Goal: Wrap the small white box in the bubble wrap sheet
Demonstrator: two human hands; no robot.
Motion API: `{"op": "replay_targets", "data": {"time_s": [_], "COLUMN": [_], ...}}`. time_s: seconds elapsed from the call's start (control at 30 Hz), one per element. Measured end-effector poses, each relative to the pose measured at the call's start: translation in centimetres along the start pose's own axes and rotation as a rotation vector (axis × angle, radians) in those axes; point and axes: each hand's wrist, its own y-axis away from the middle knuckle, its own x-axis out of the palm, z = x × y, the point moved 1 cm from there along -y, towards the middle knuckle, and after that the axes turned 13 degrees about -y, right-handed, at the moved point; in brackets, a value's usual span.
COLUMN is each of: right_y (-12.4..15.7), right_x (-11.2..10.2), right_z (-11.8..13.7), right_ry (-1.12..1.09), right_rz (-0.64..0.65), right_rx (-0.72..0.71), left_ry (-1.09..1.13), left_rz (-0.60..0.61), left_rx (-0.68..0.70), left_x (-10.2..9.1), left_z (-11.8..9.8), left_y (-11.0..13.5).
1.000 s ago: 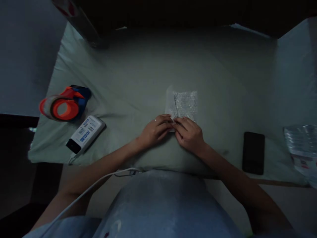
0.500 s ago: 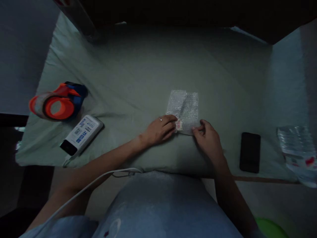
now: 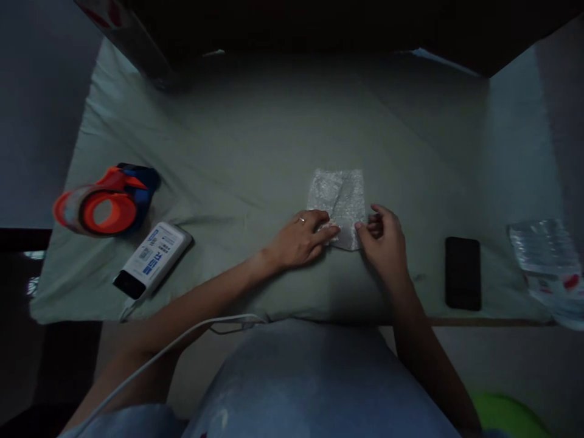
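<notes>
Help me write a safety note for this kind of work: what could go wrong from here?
The wrap might slide or skew if the left hand lifts, since its fingers lie on it while the right hand seems only at its edge. The cable crosses the left forearm in view, so it could snag.

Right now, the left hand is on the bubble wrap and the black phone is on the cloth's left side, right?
Not quite: the head view shows the black phone on the cloth's right side. The left hand is on the bubble wrap.
</notes>
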Motion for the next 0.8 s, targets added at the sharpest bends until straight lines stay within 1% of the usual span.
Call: {"op": "replay_targets", "data": {"time_s": [0.07, 0.1, 0.17, 0.23, 0.27, 0.33, 0.43, 0.57, 0.6, 0.67, 0.73, 0.8], "right_y": [0.2, 0.2, -0.1, -0.5, -0.6, -0.8, -0.5, -0.5, -0.6, -1.0, -1.1, -1.0], "right_x": [0.4, 0.7, 1.2, 1.3, 1.2, 0.8, 0.1, -0.4, -0.5, -0.8, -0.9, -0.9], "right_z": [0.1, 0.0, -0.2, -0.6, -0.8, -0.8, -0.1, 1.6, 1.8, 1.8, 1.3, 0.6], "right_ry": [0.092, 0.137, 0.175, 0.143, 0.112, 0.046, -0.047, -0.097, -0.103, -0.098, -0.071, -0.058], "right_rz": [0.059, 0.105, 0.186, 0.244, 0.249, 0.219, 0.173, 0.080, 0.077, 0.116, 0.165, 0.186], "right_rx": [-0.140, -0.187, -0.239, -0.247, -0.239, -0.205, -0.146, -0.188, -0.189, -0.131, -0.050, 0.028], "left_ry": [0.008, 0.011, 0.012, 0.009, 0.008, 0.003, -0.013, -0.036, -0.042, -0.052, -0.050, -0.039], "left_rz": [-0.015, -0.027, -0.052, -0.056, -0.052, -0.037, -0.029, -0.023, -0.026, -0.035, -0.033, -0.027], "left_rx": [-0.002, -0.002, 0.004, 0.008, 0.006, -0.008, -0.030, -0.025, -0.024, -0.032, -0.047, -0.058], "left_x": [0.1, 0.2, 0.3, 0.4, 0.4, 0.3, 0.1, -0.1, -0.1, 0.0, 0.1, 0.2], "left_z": [0.0, 0.0, 0.0, -0.1, -0.1, -0.3, -0.6, -0.8, -0.8, -0.8, -0.9, -1.0], "left_y": [0.0, 0.0, 0.1, 0.2, 0.2, 0.3, 0.2, 0.1, 0.1, 0.1, 0.1, 0.0]}}
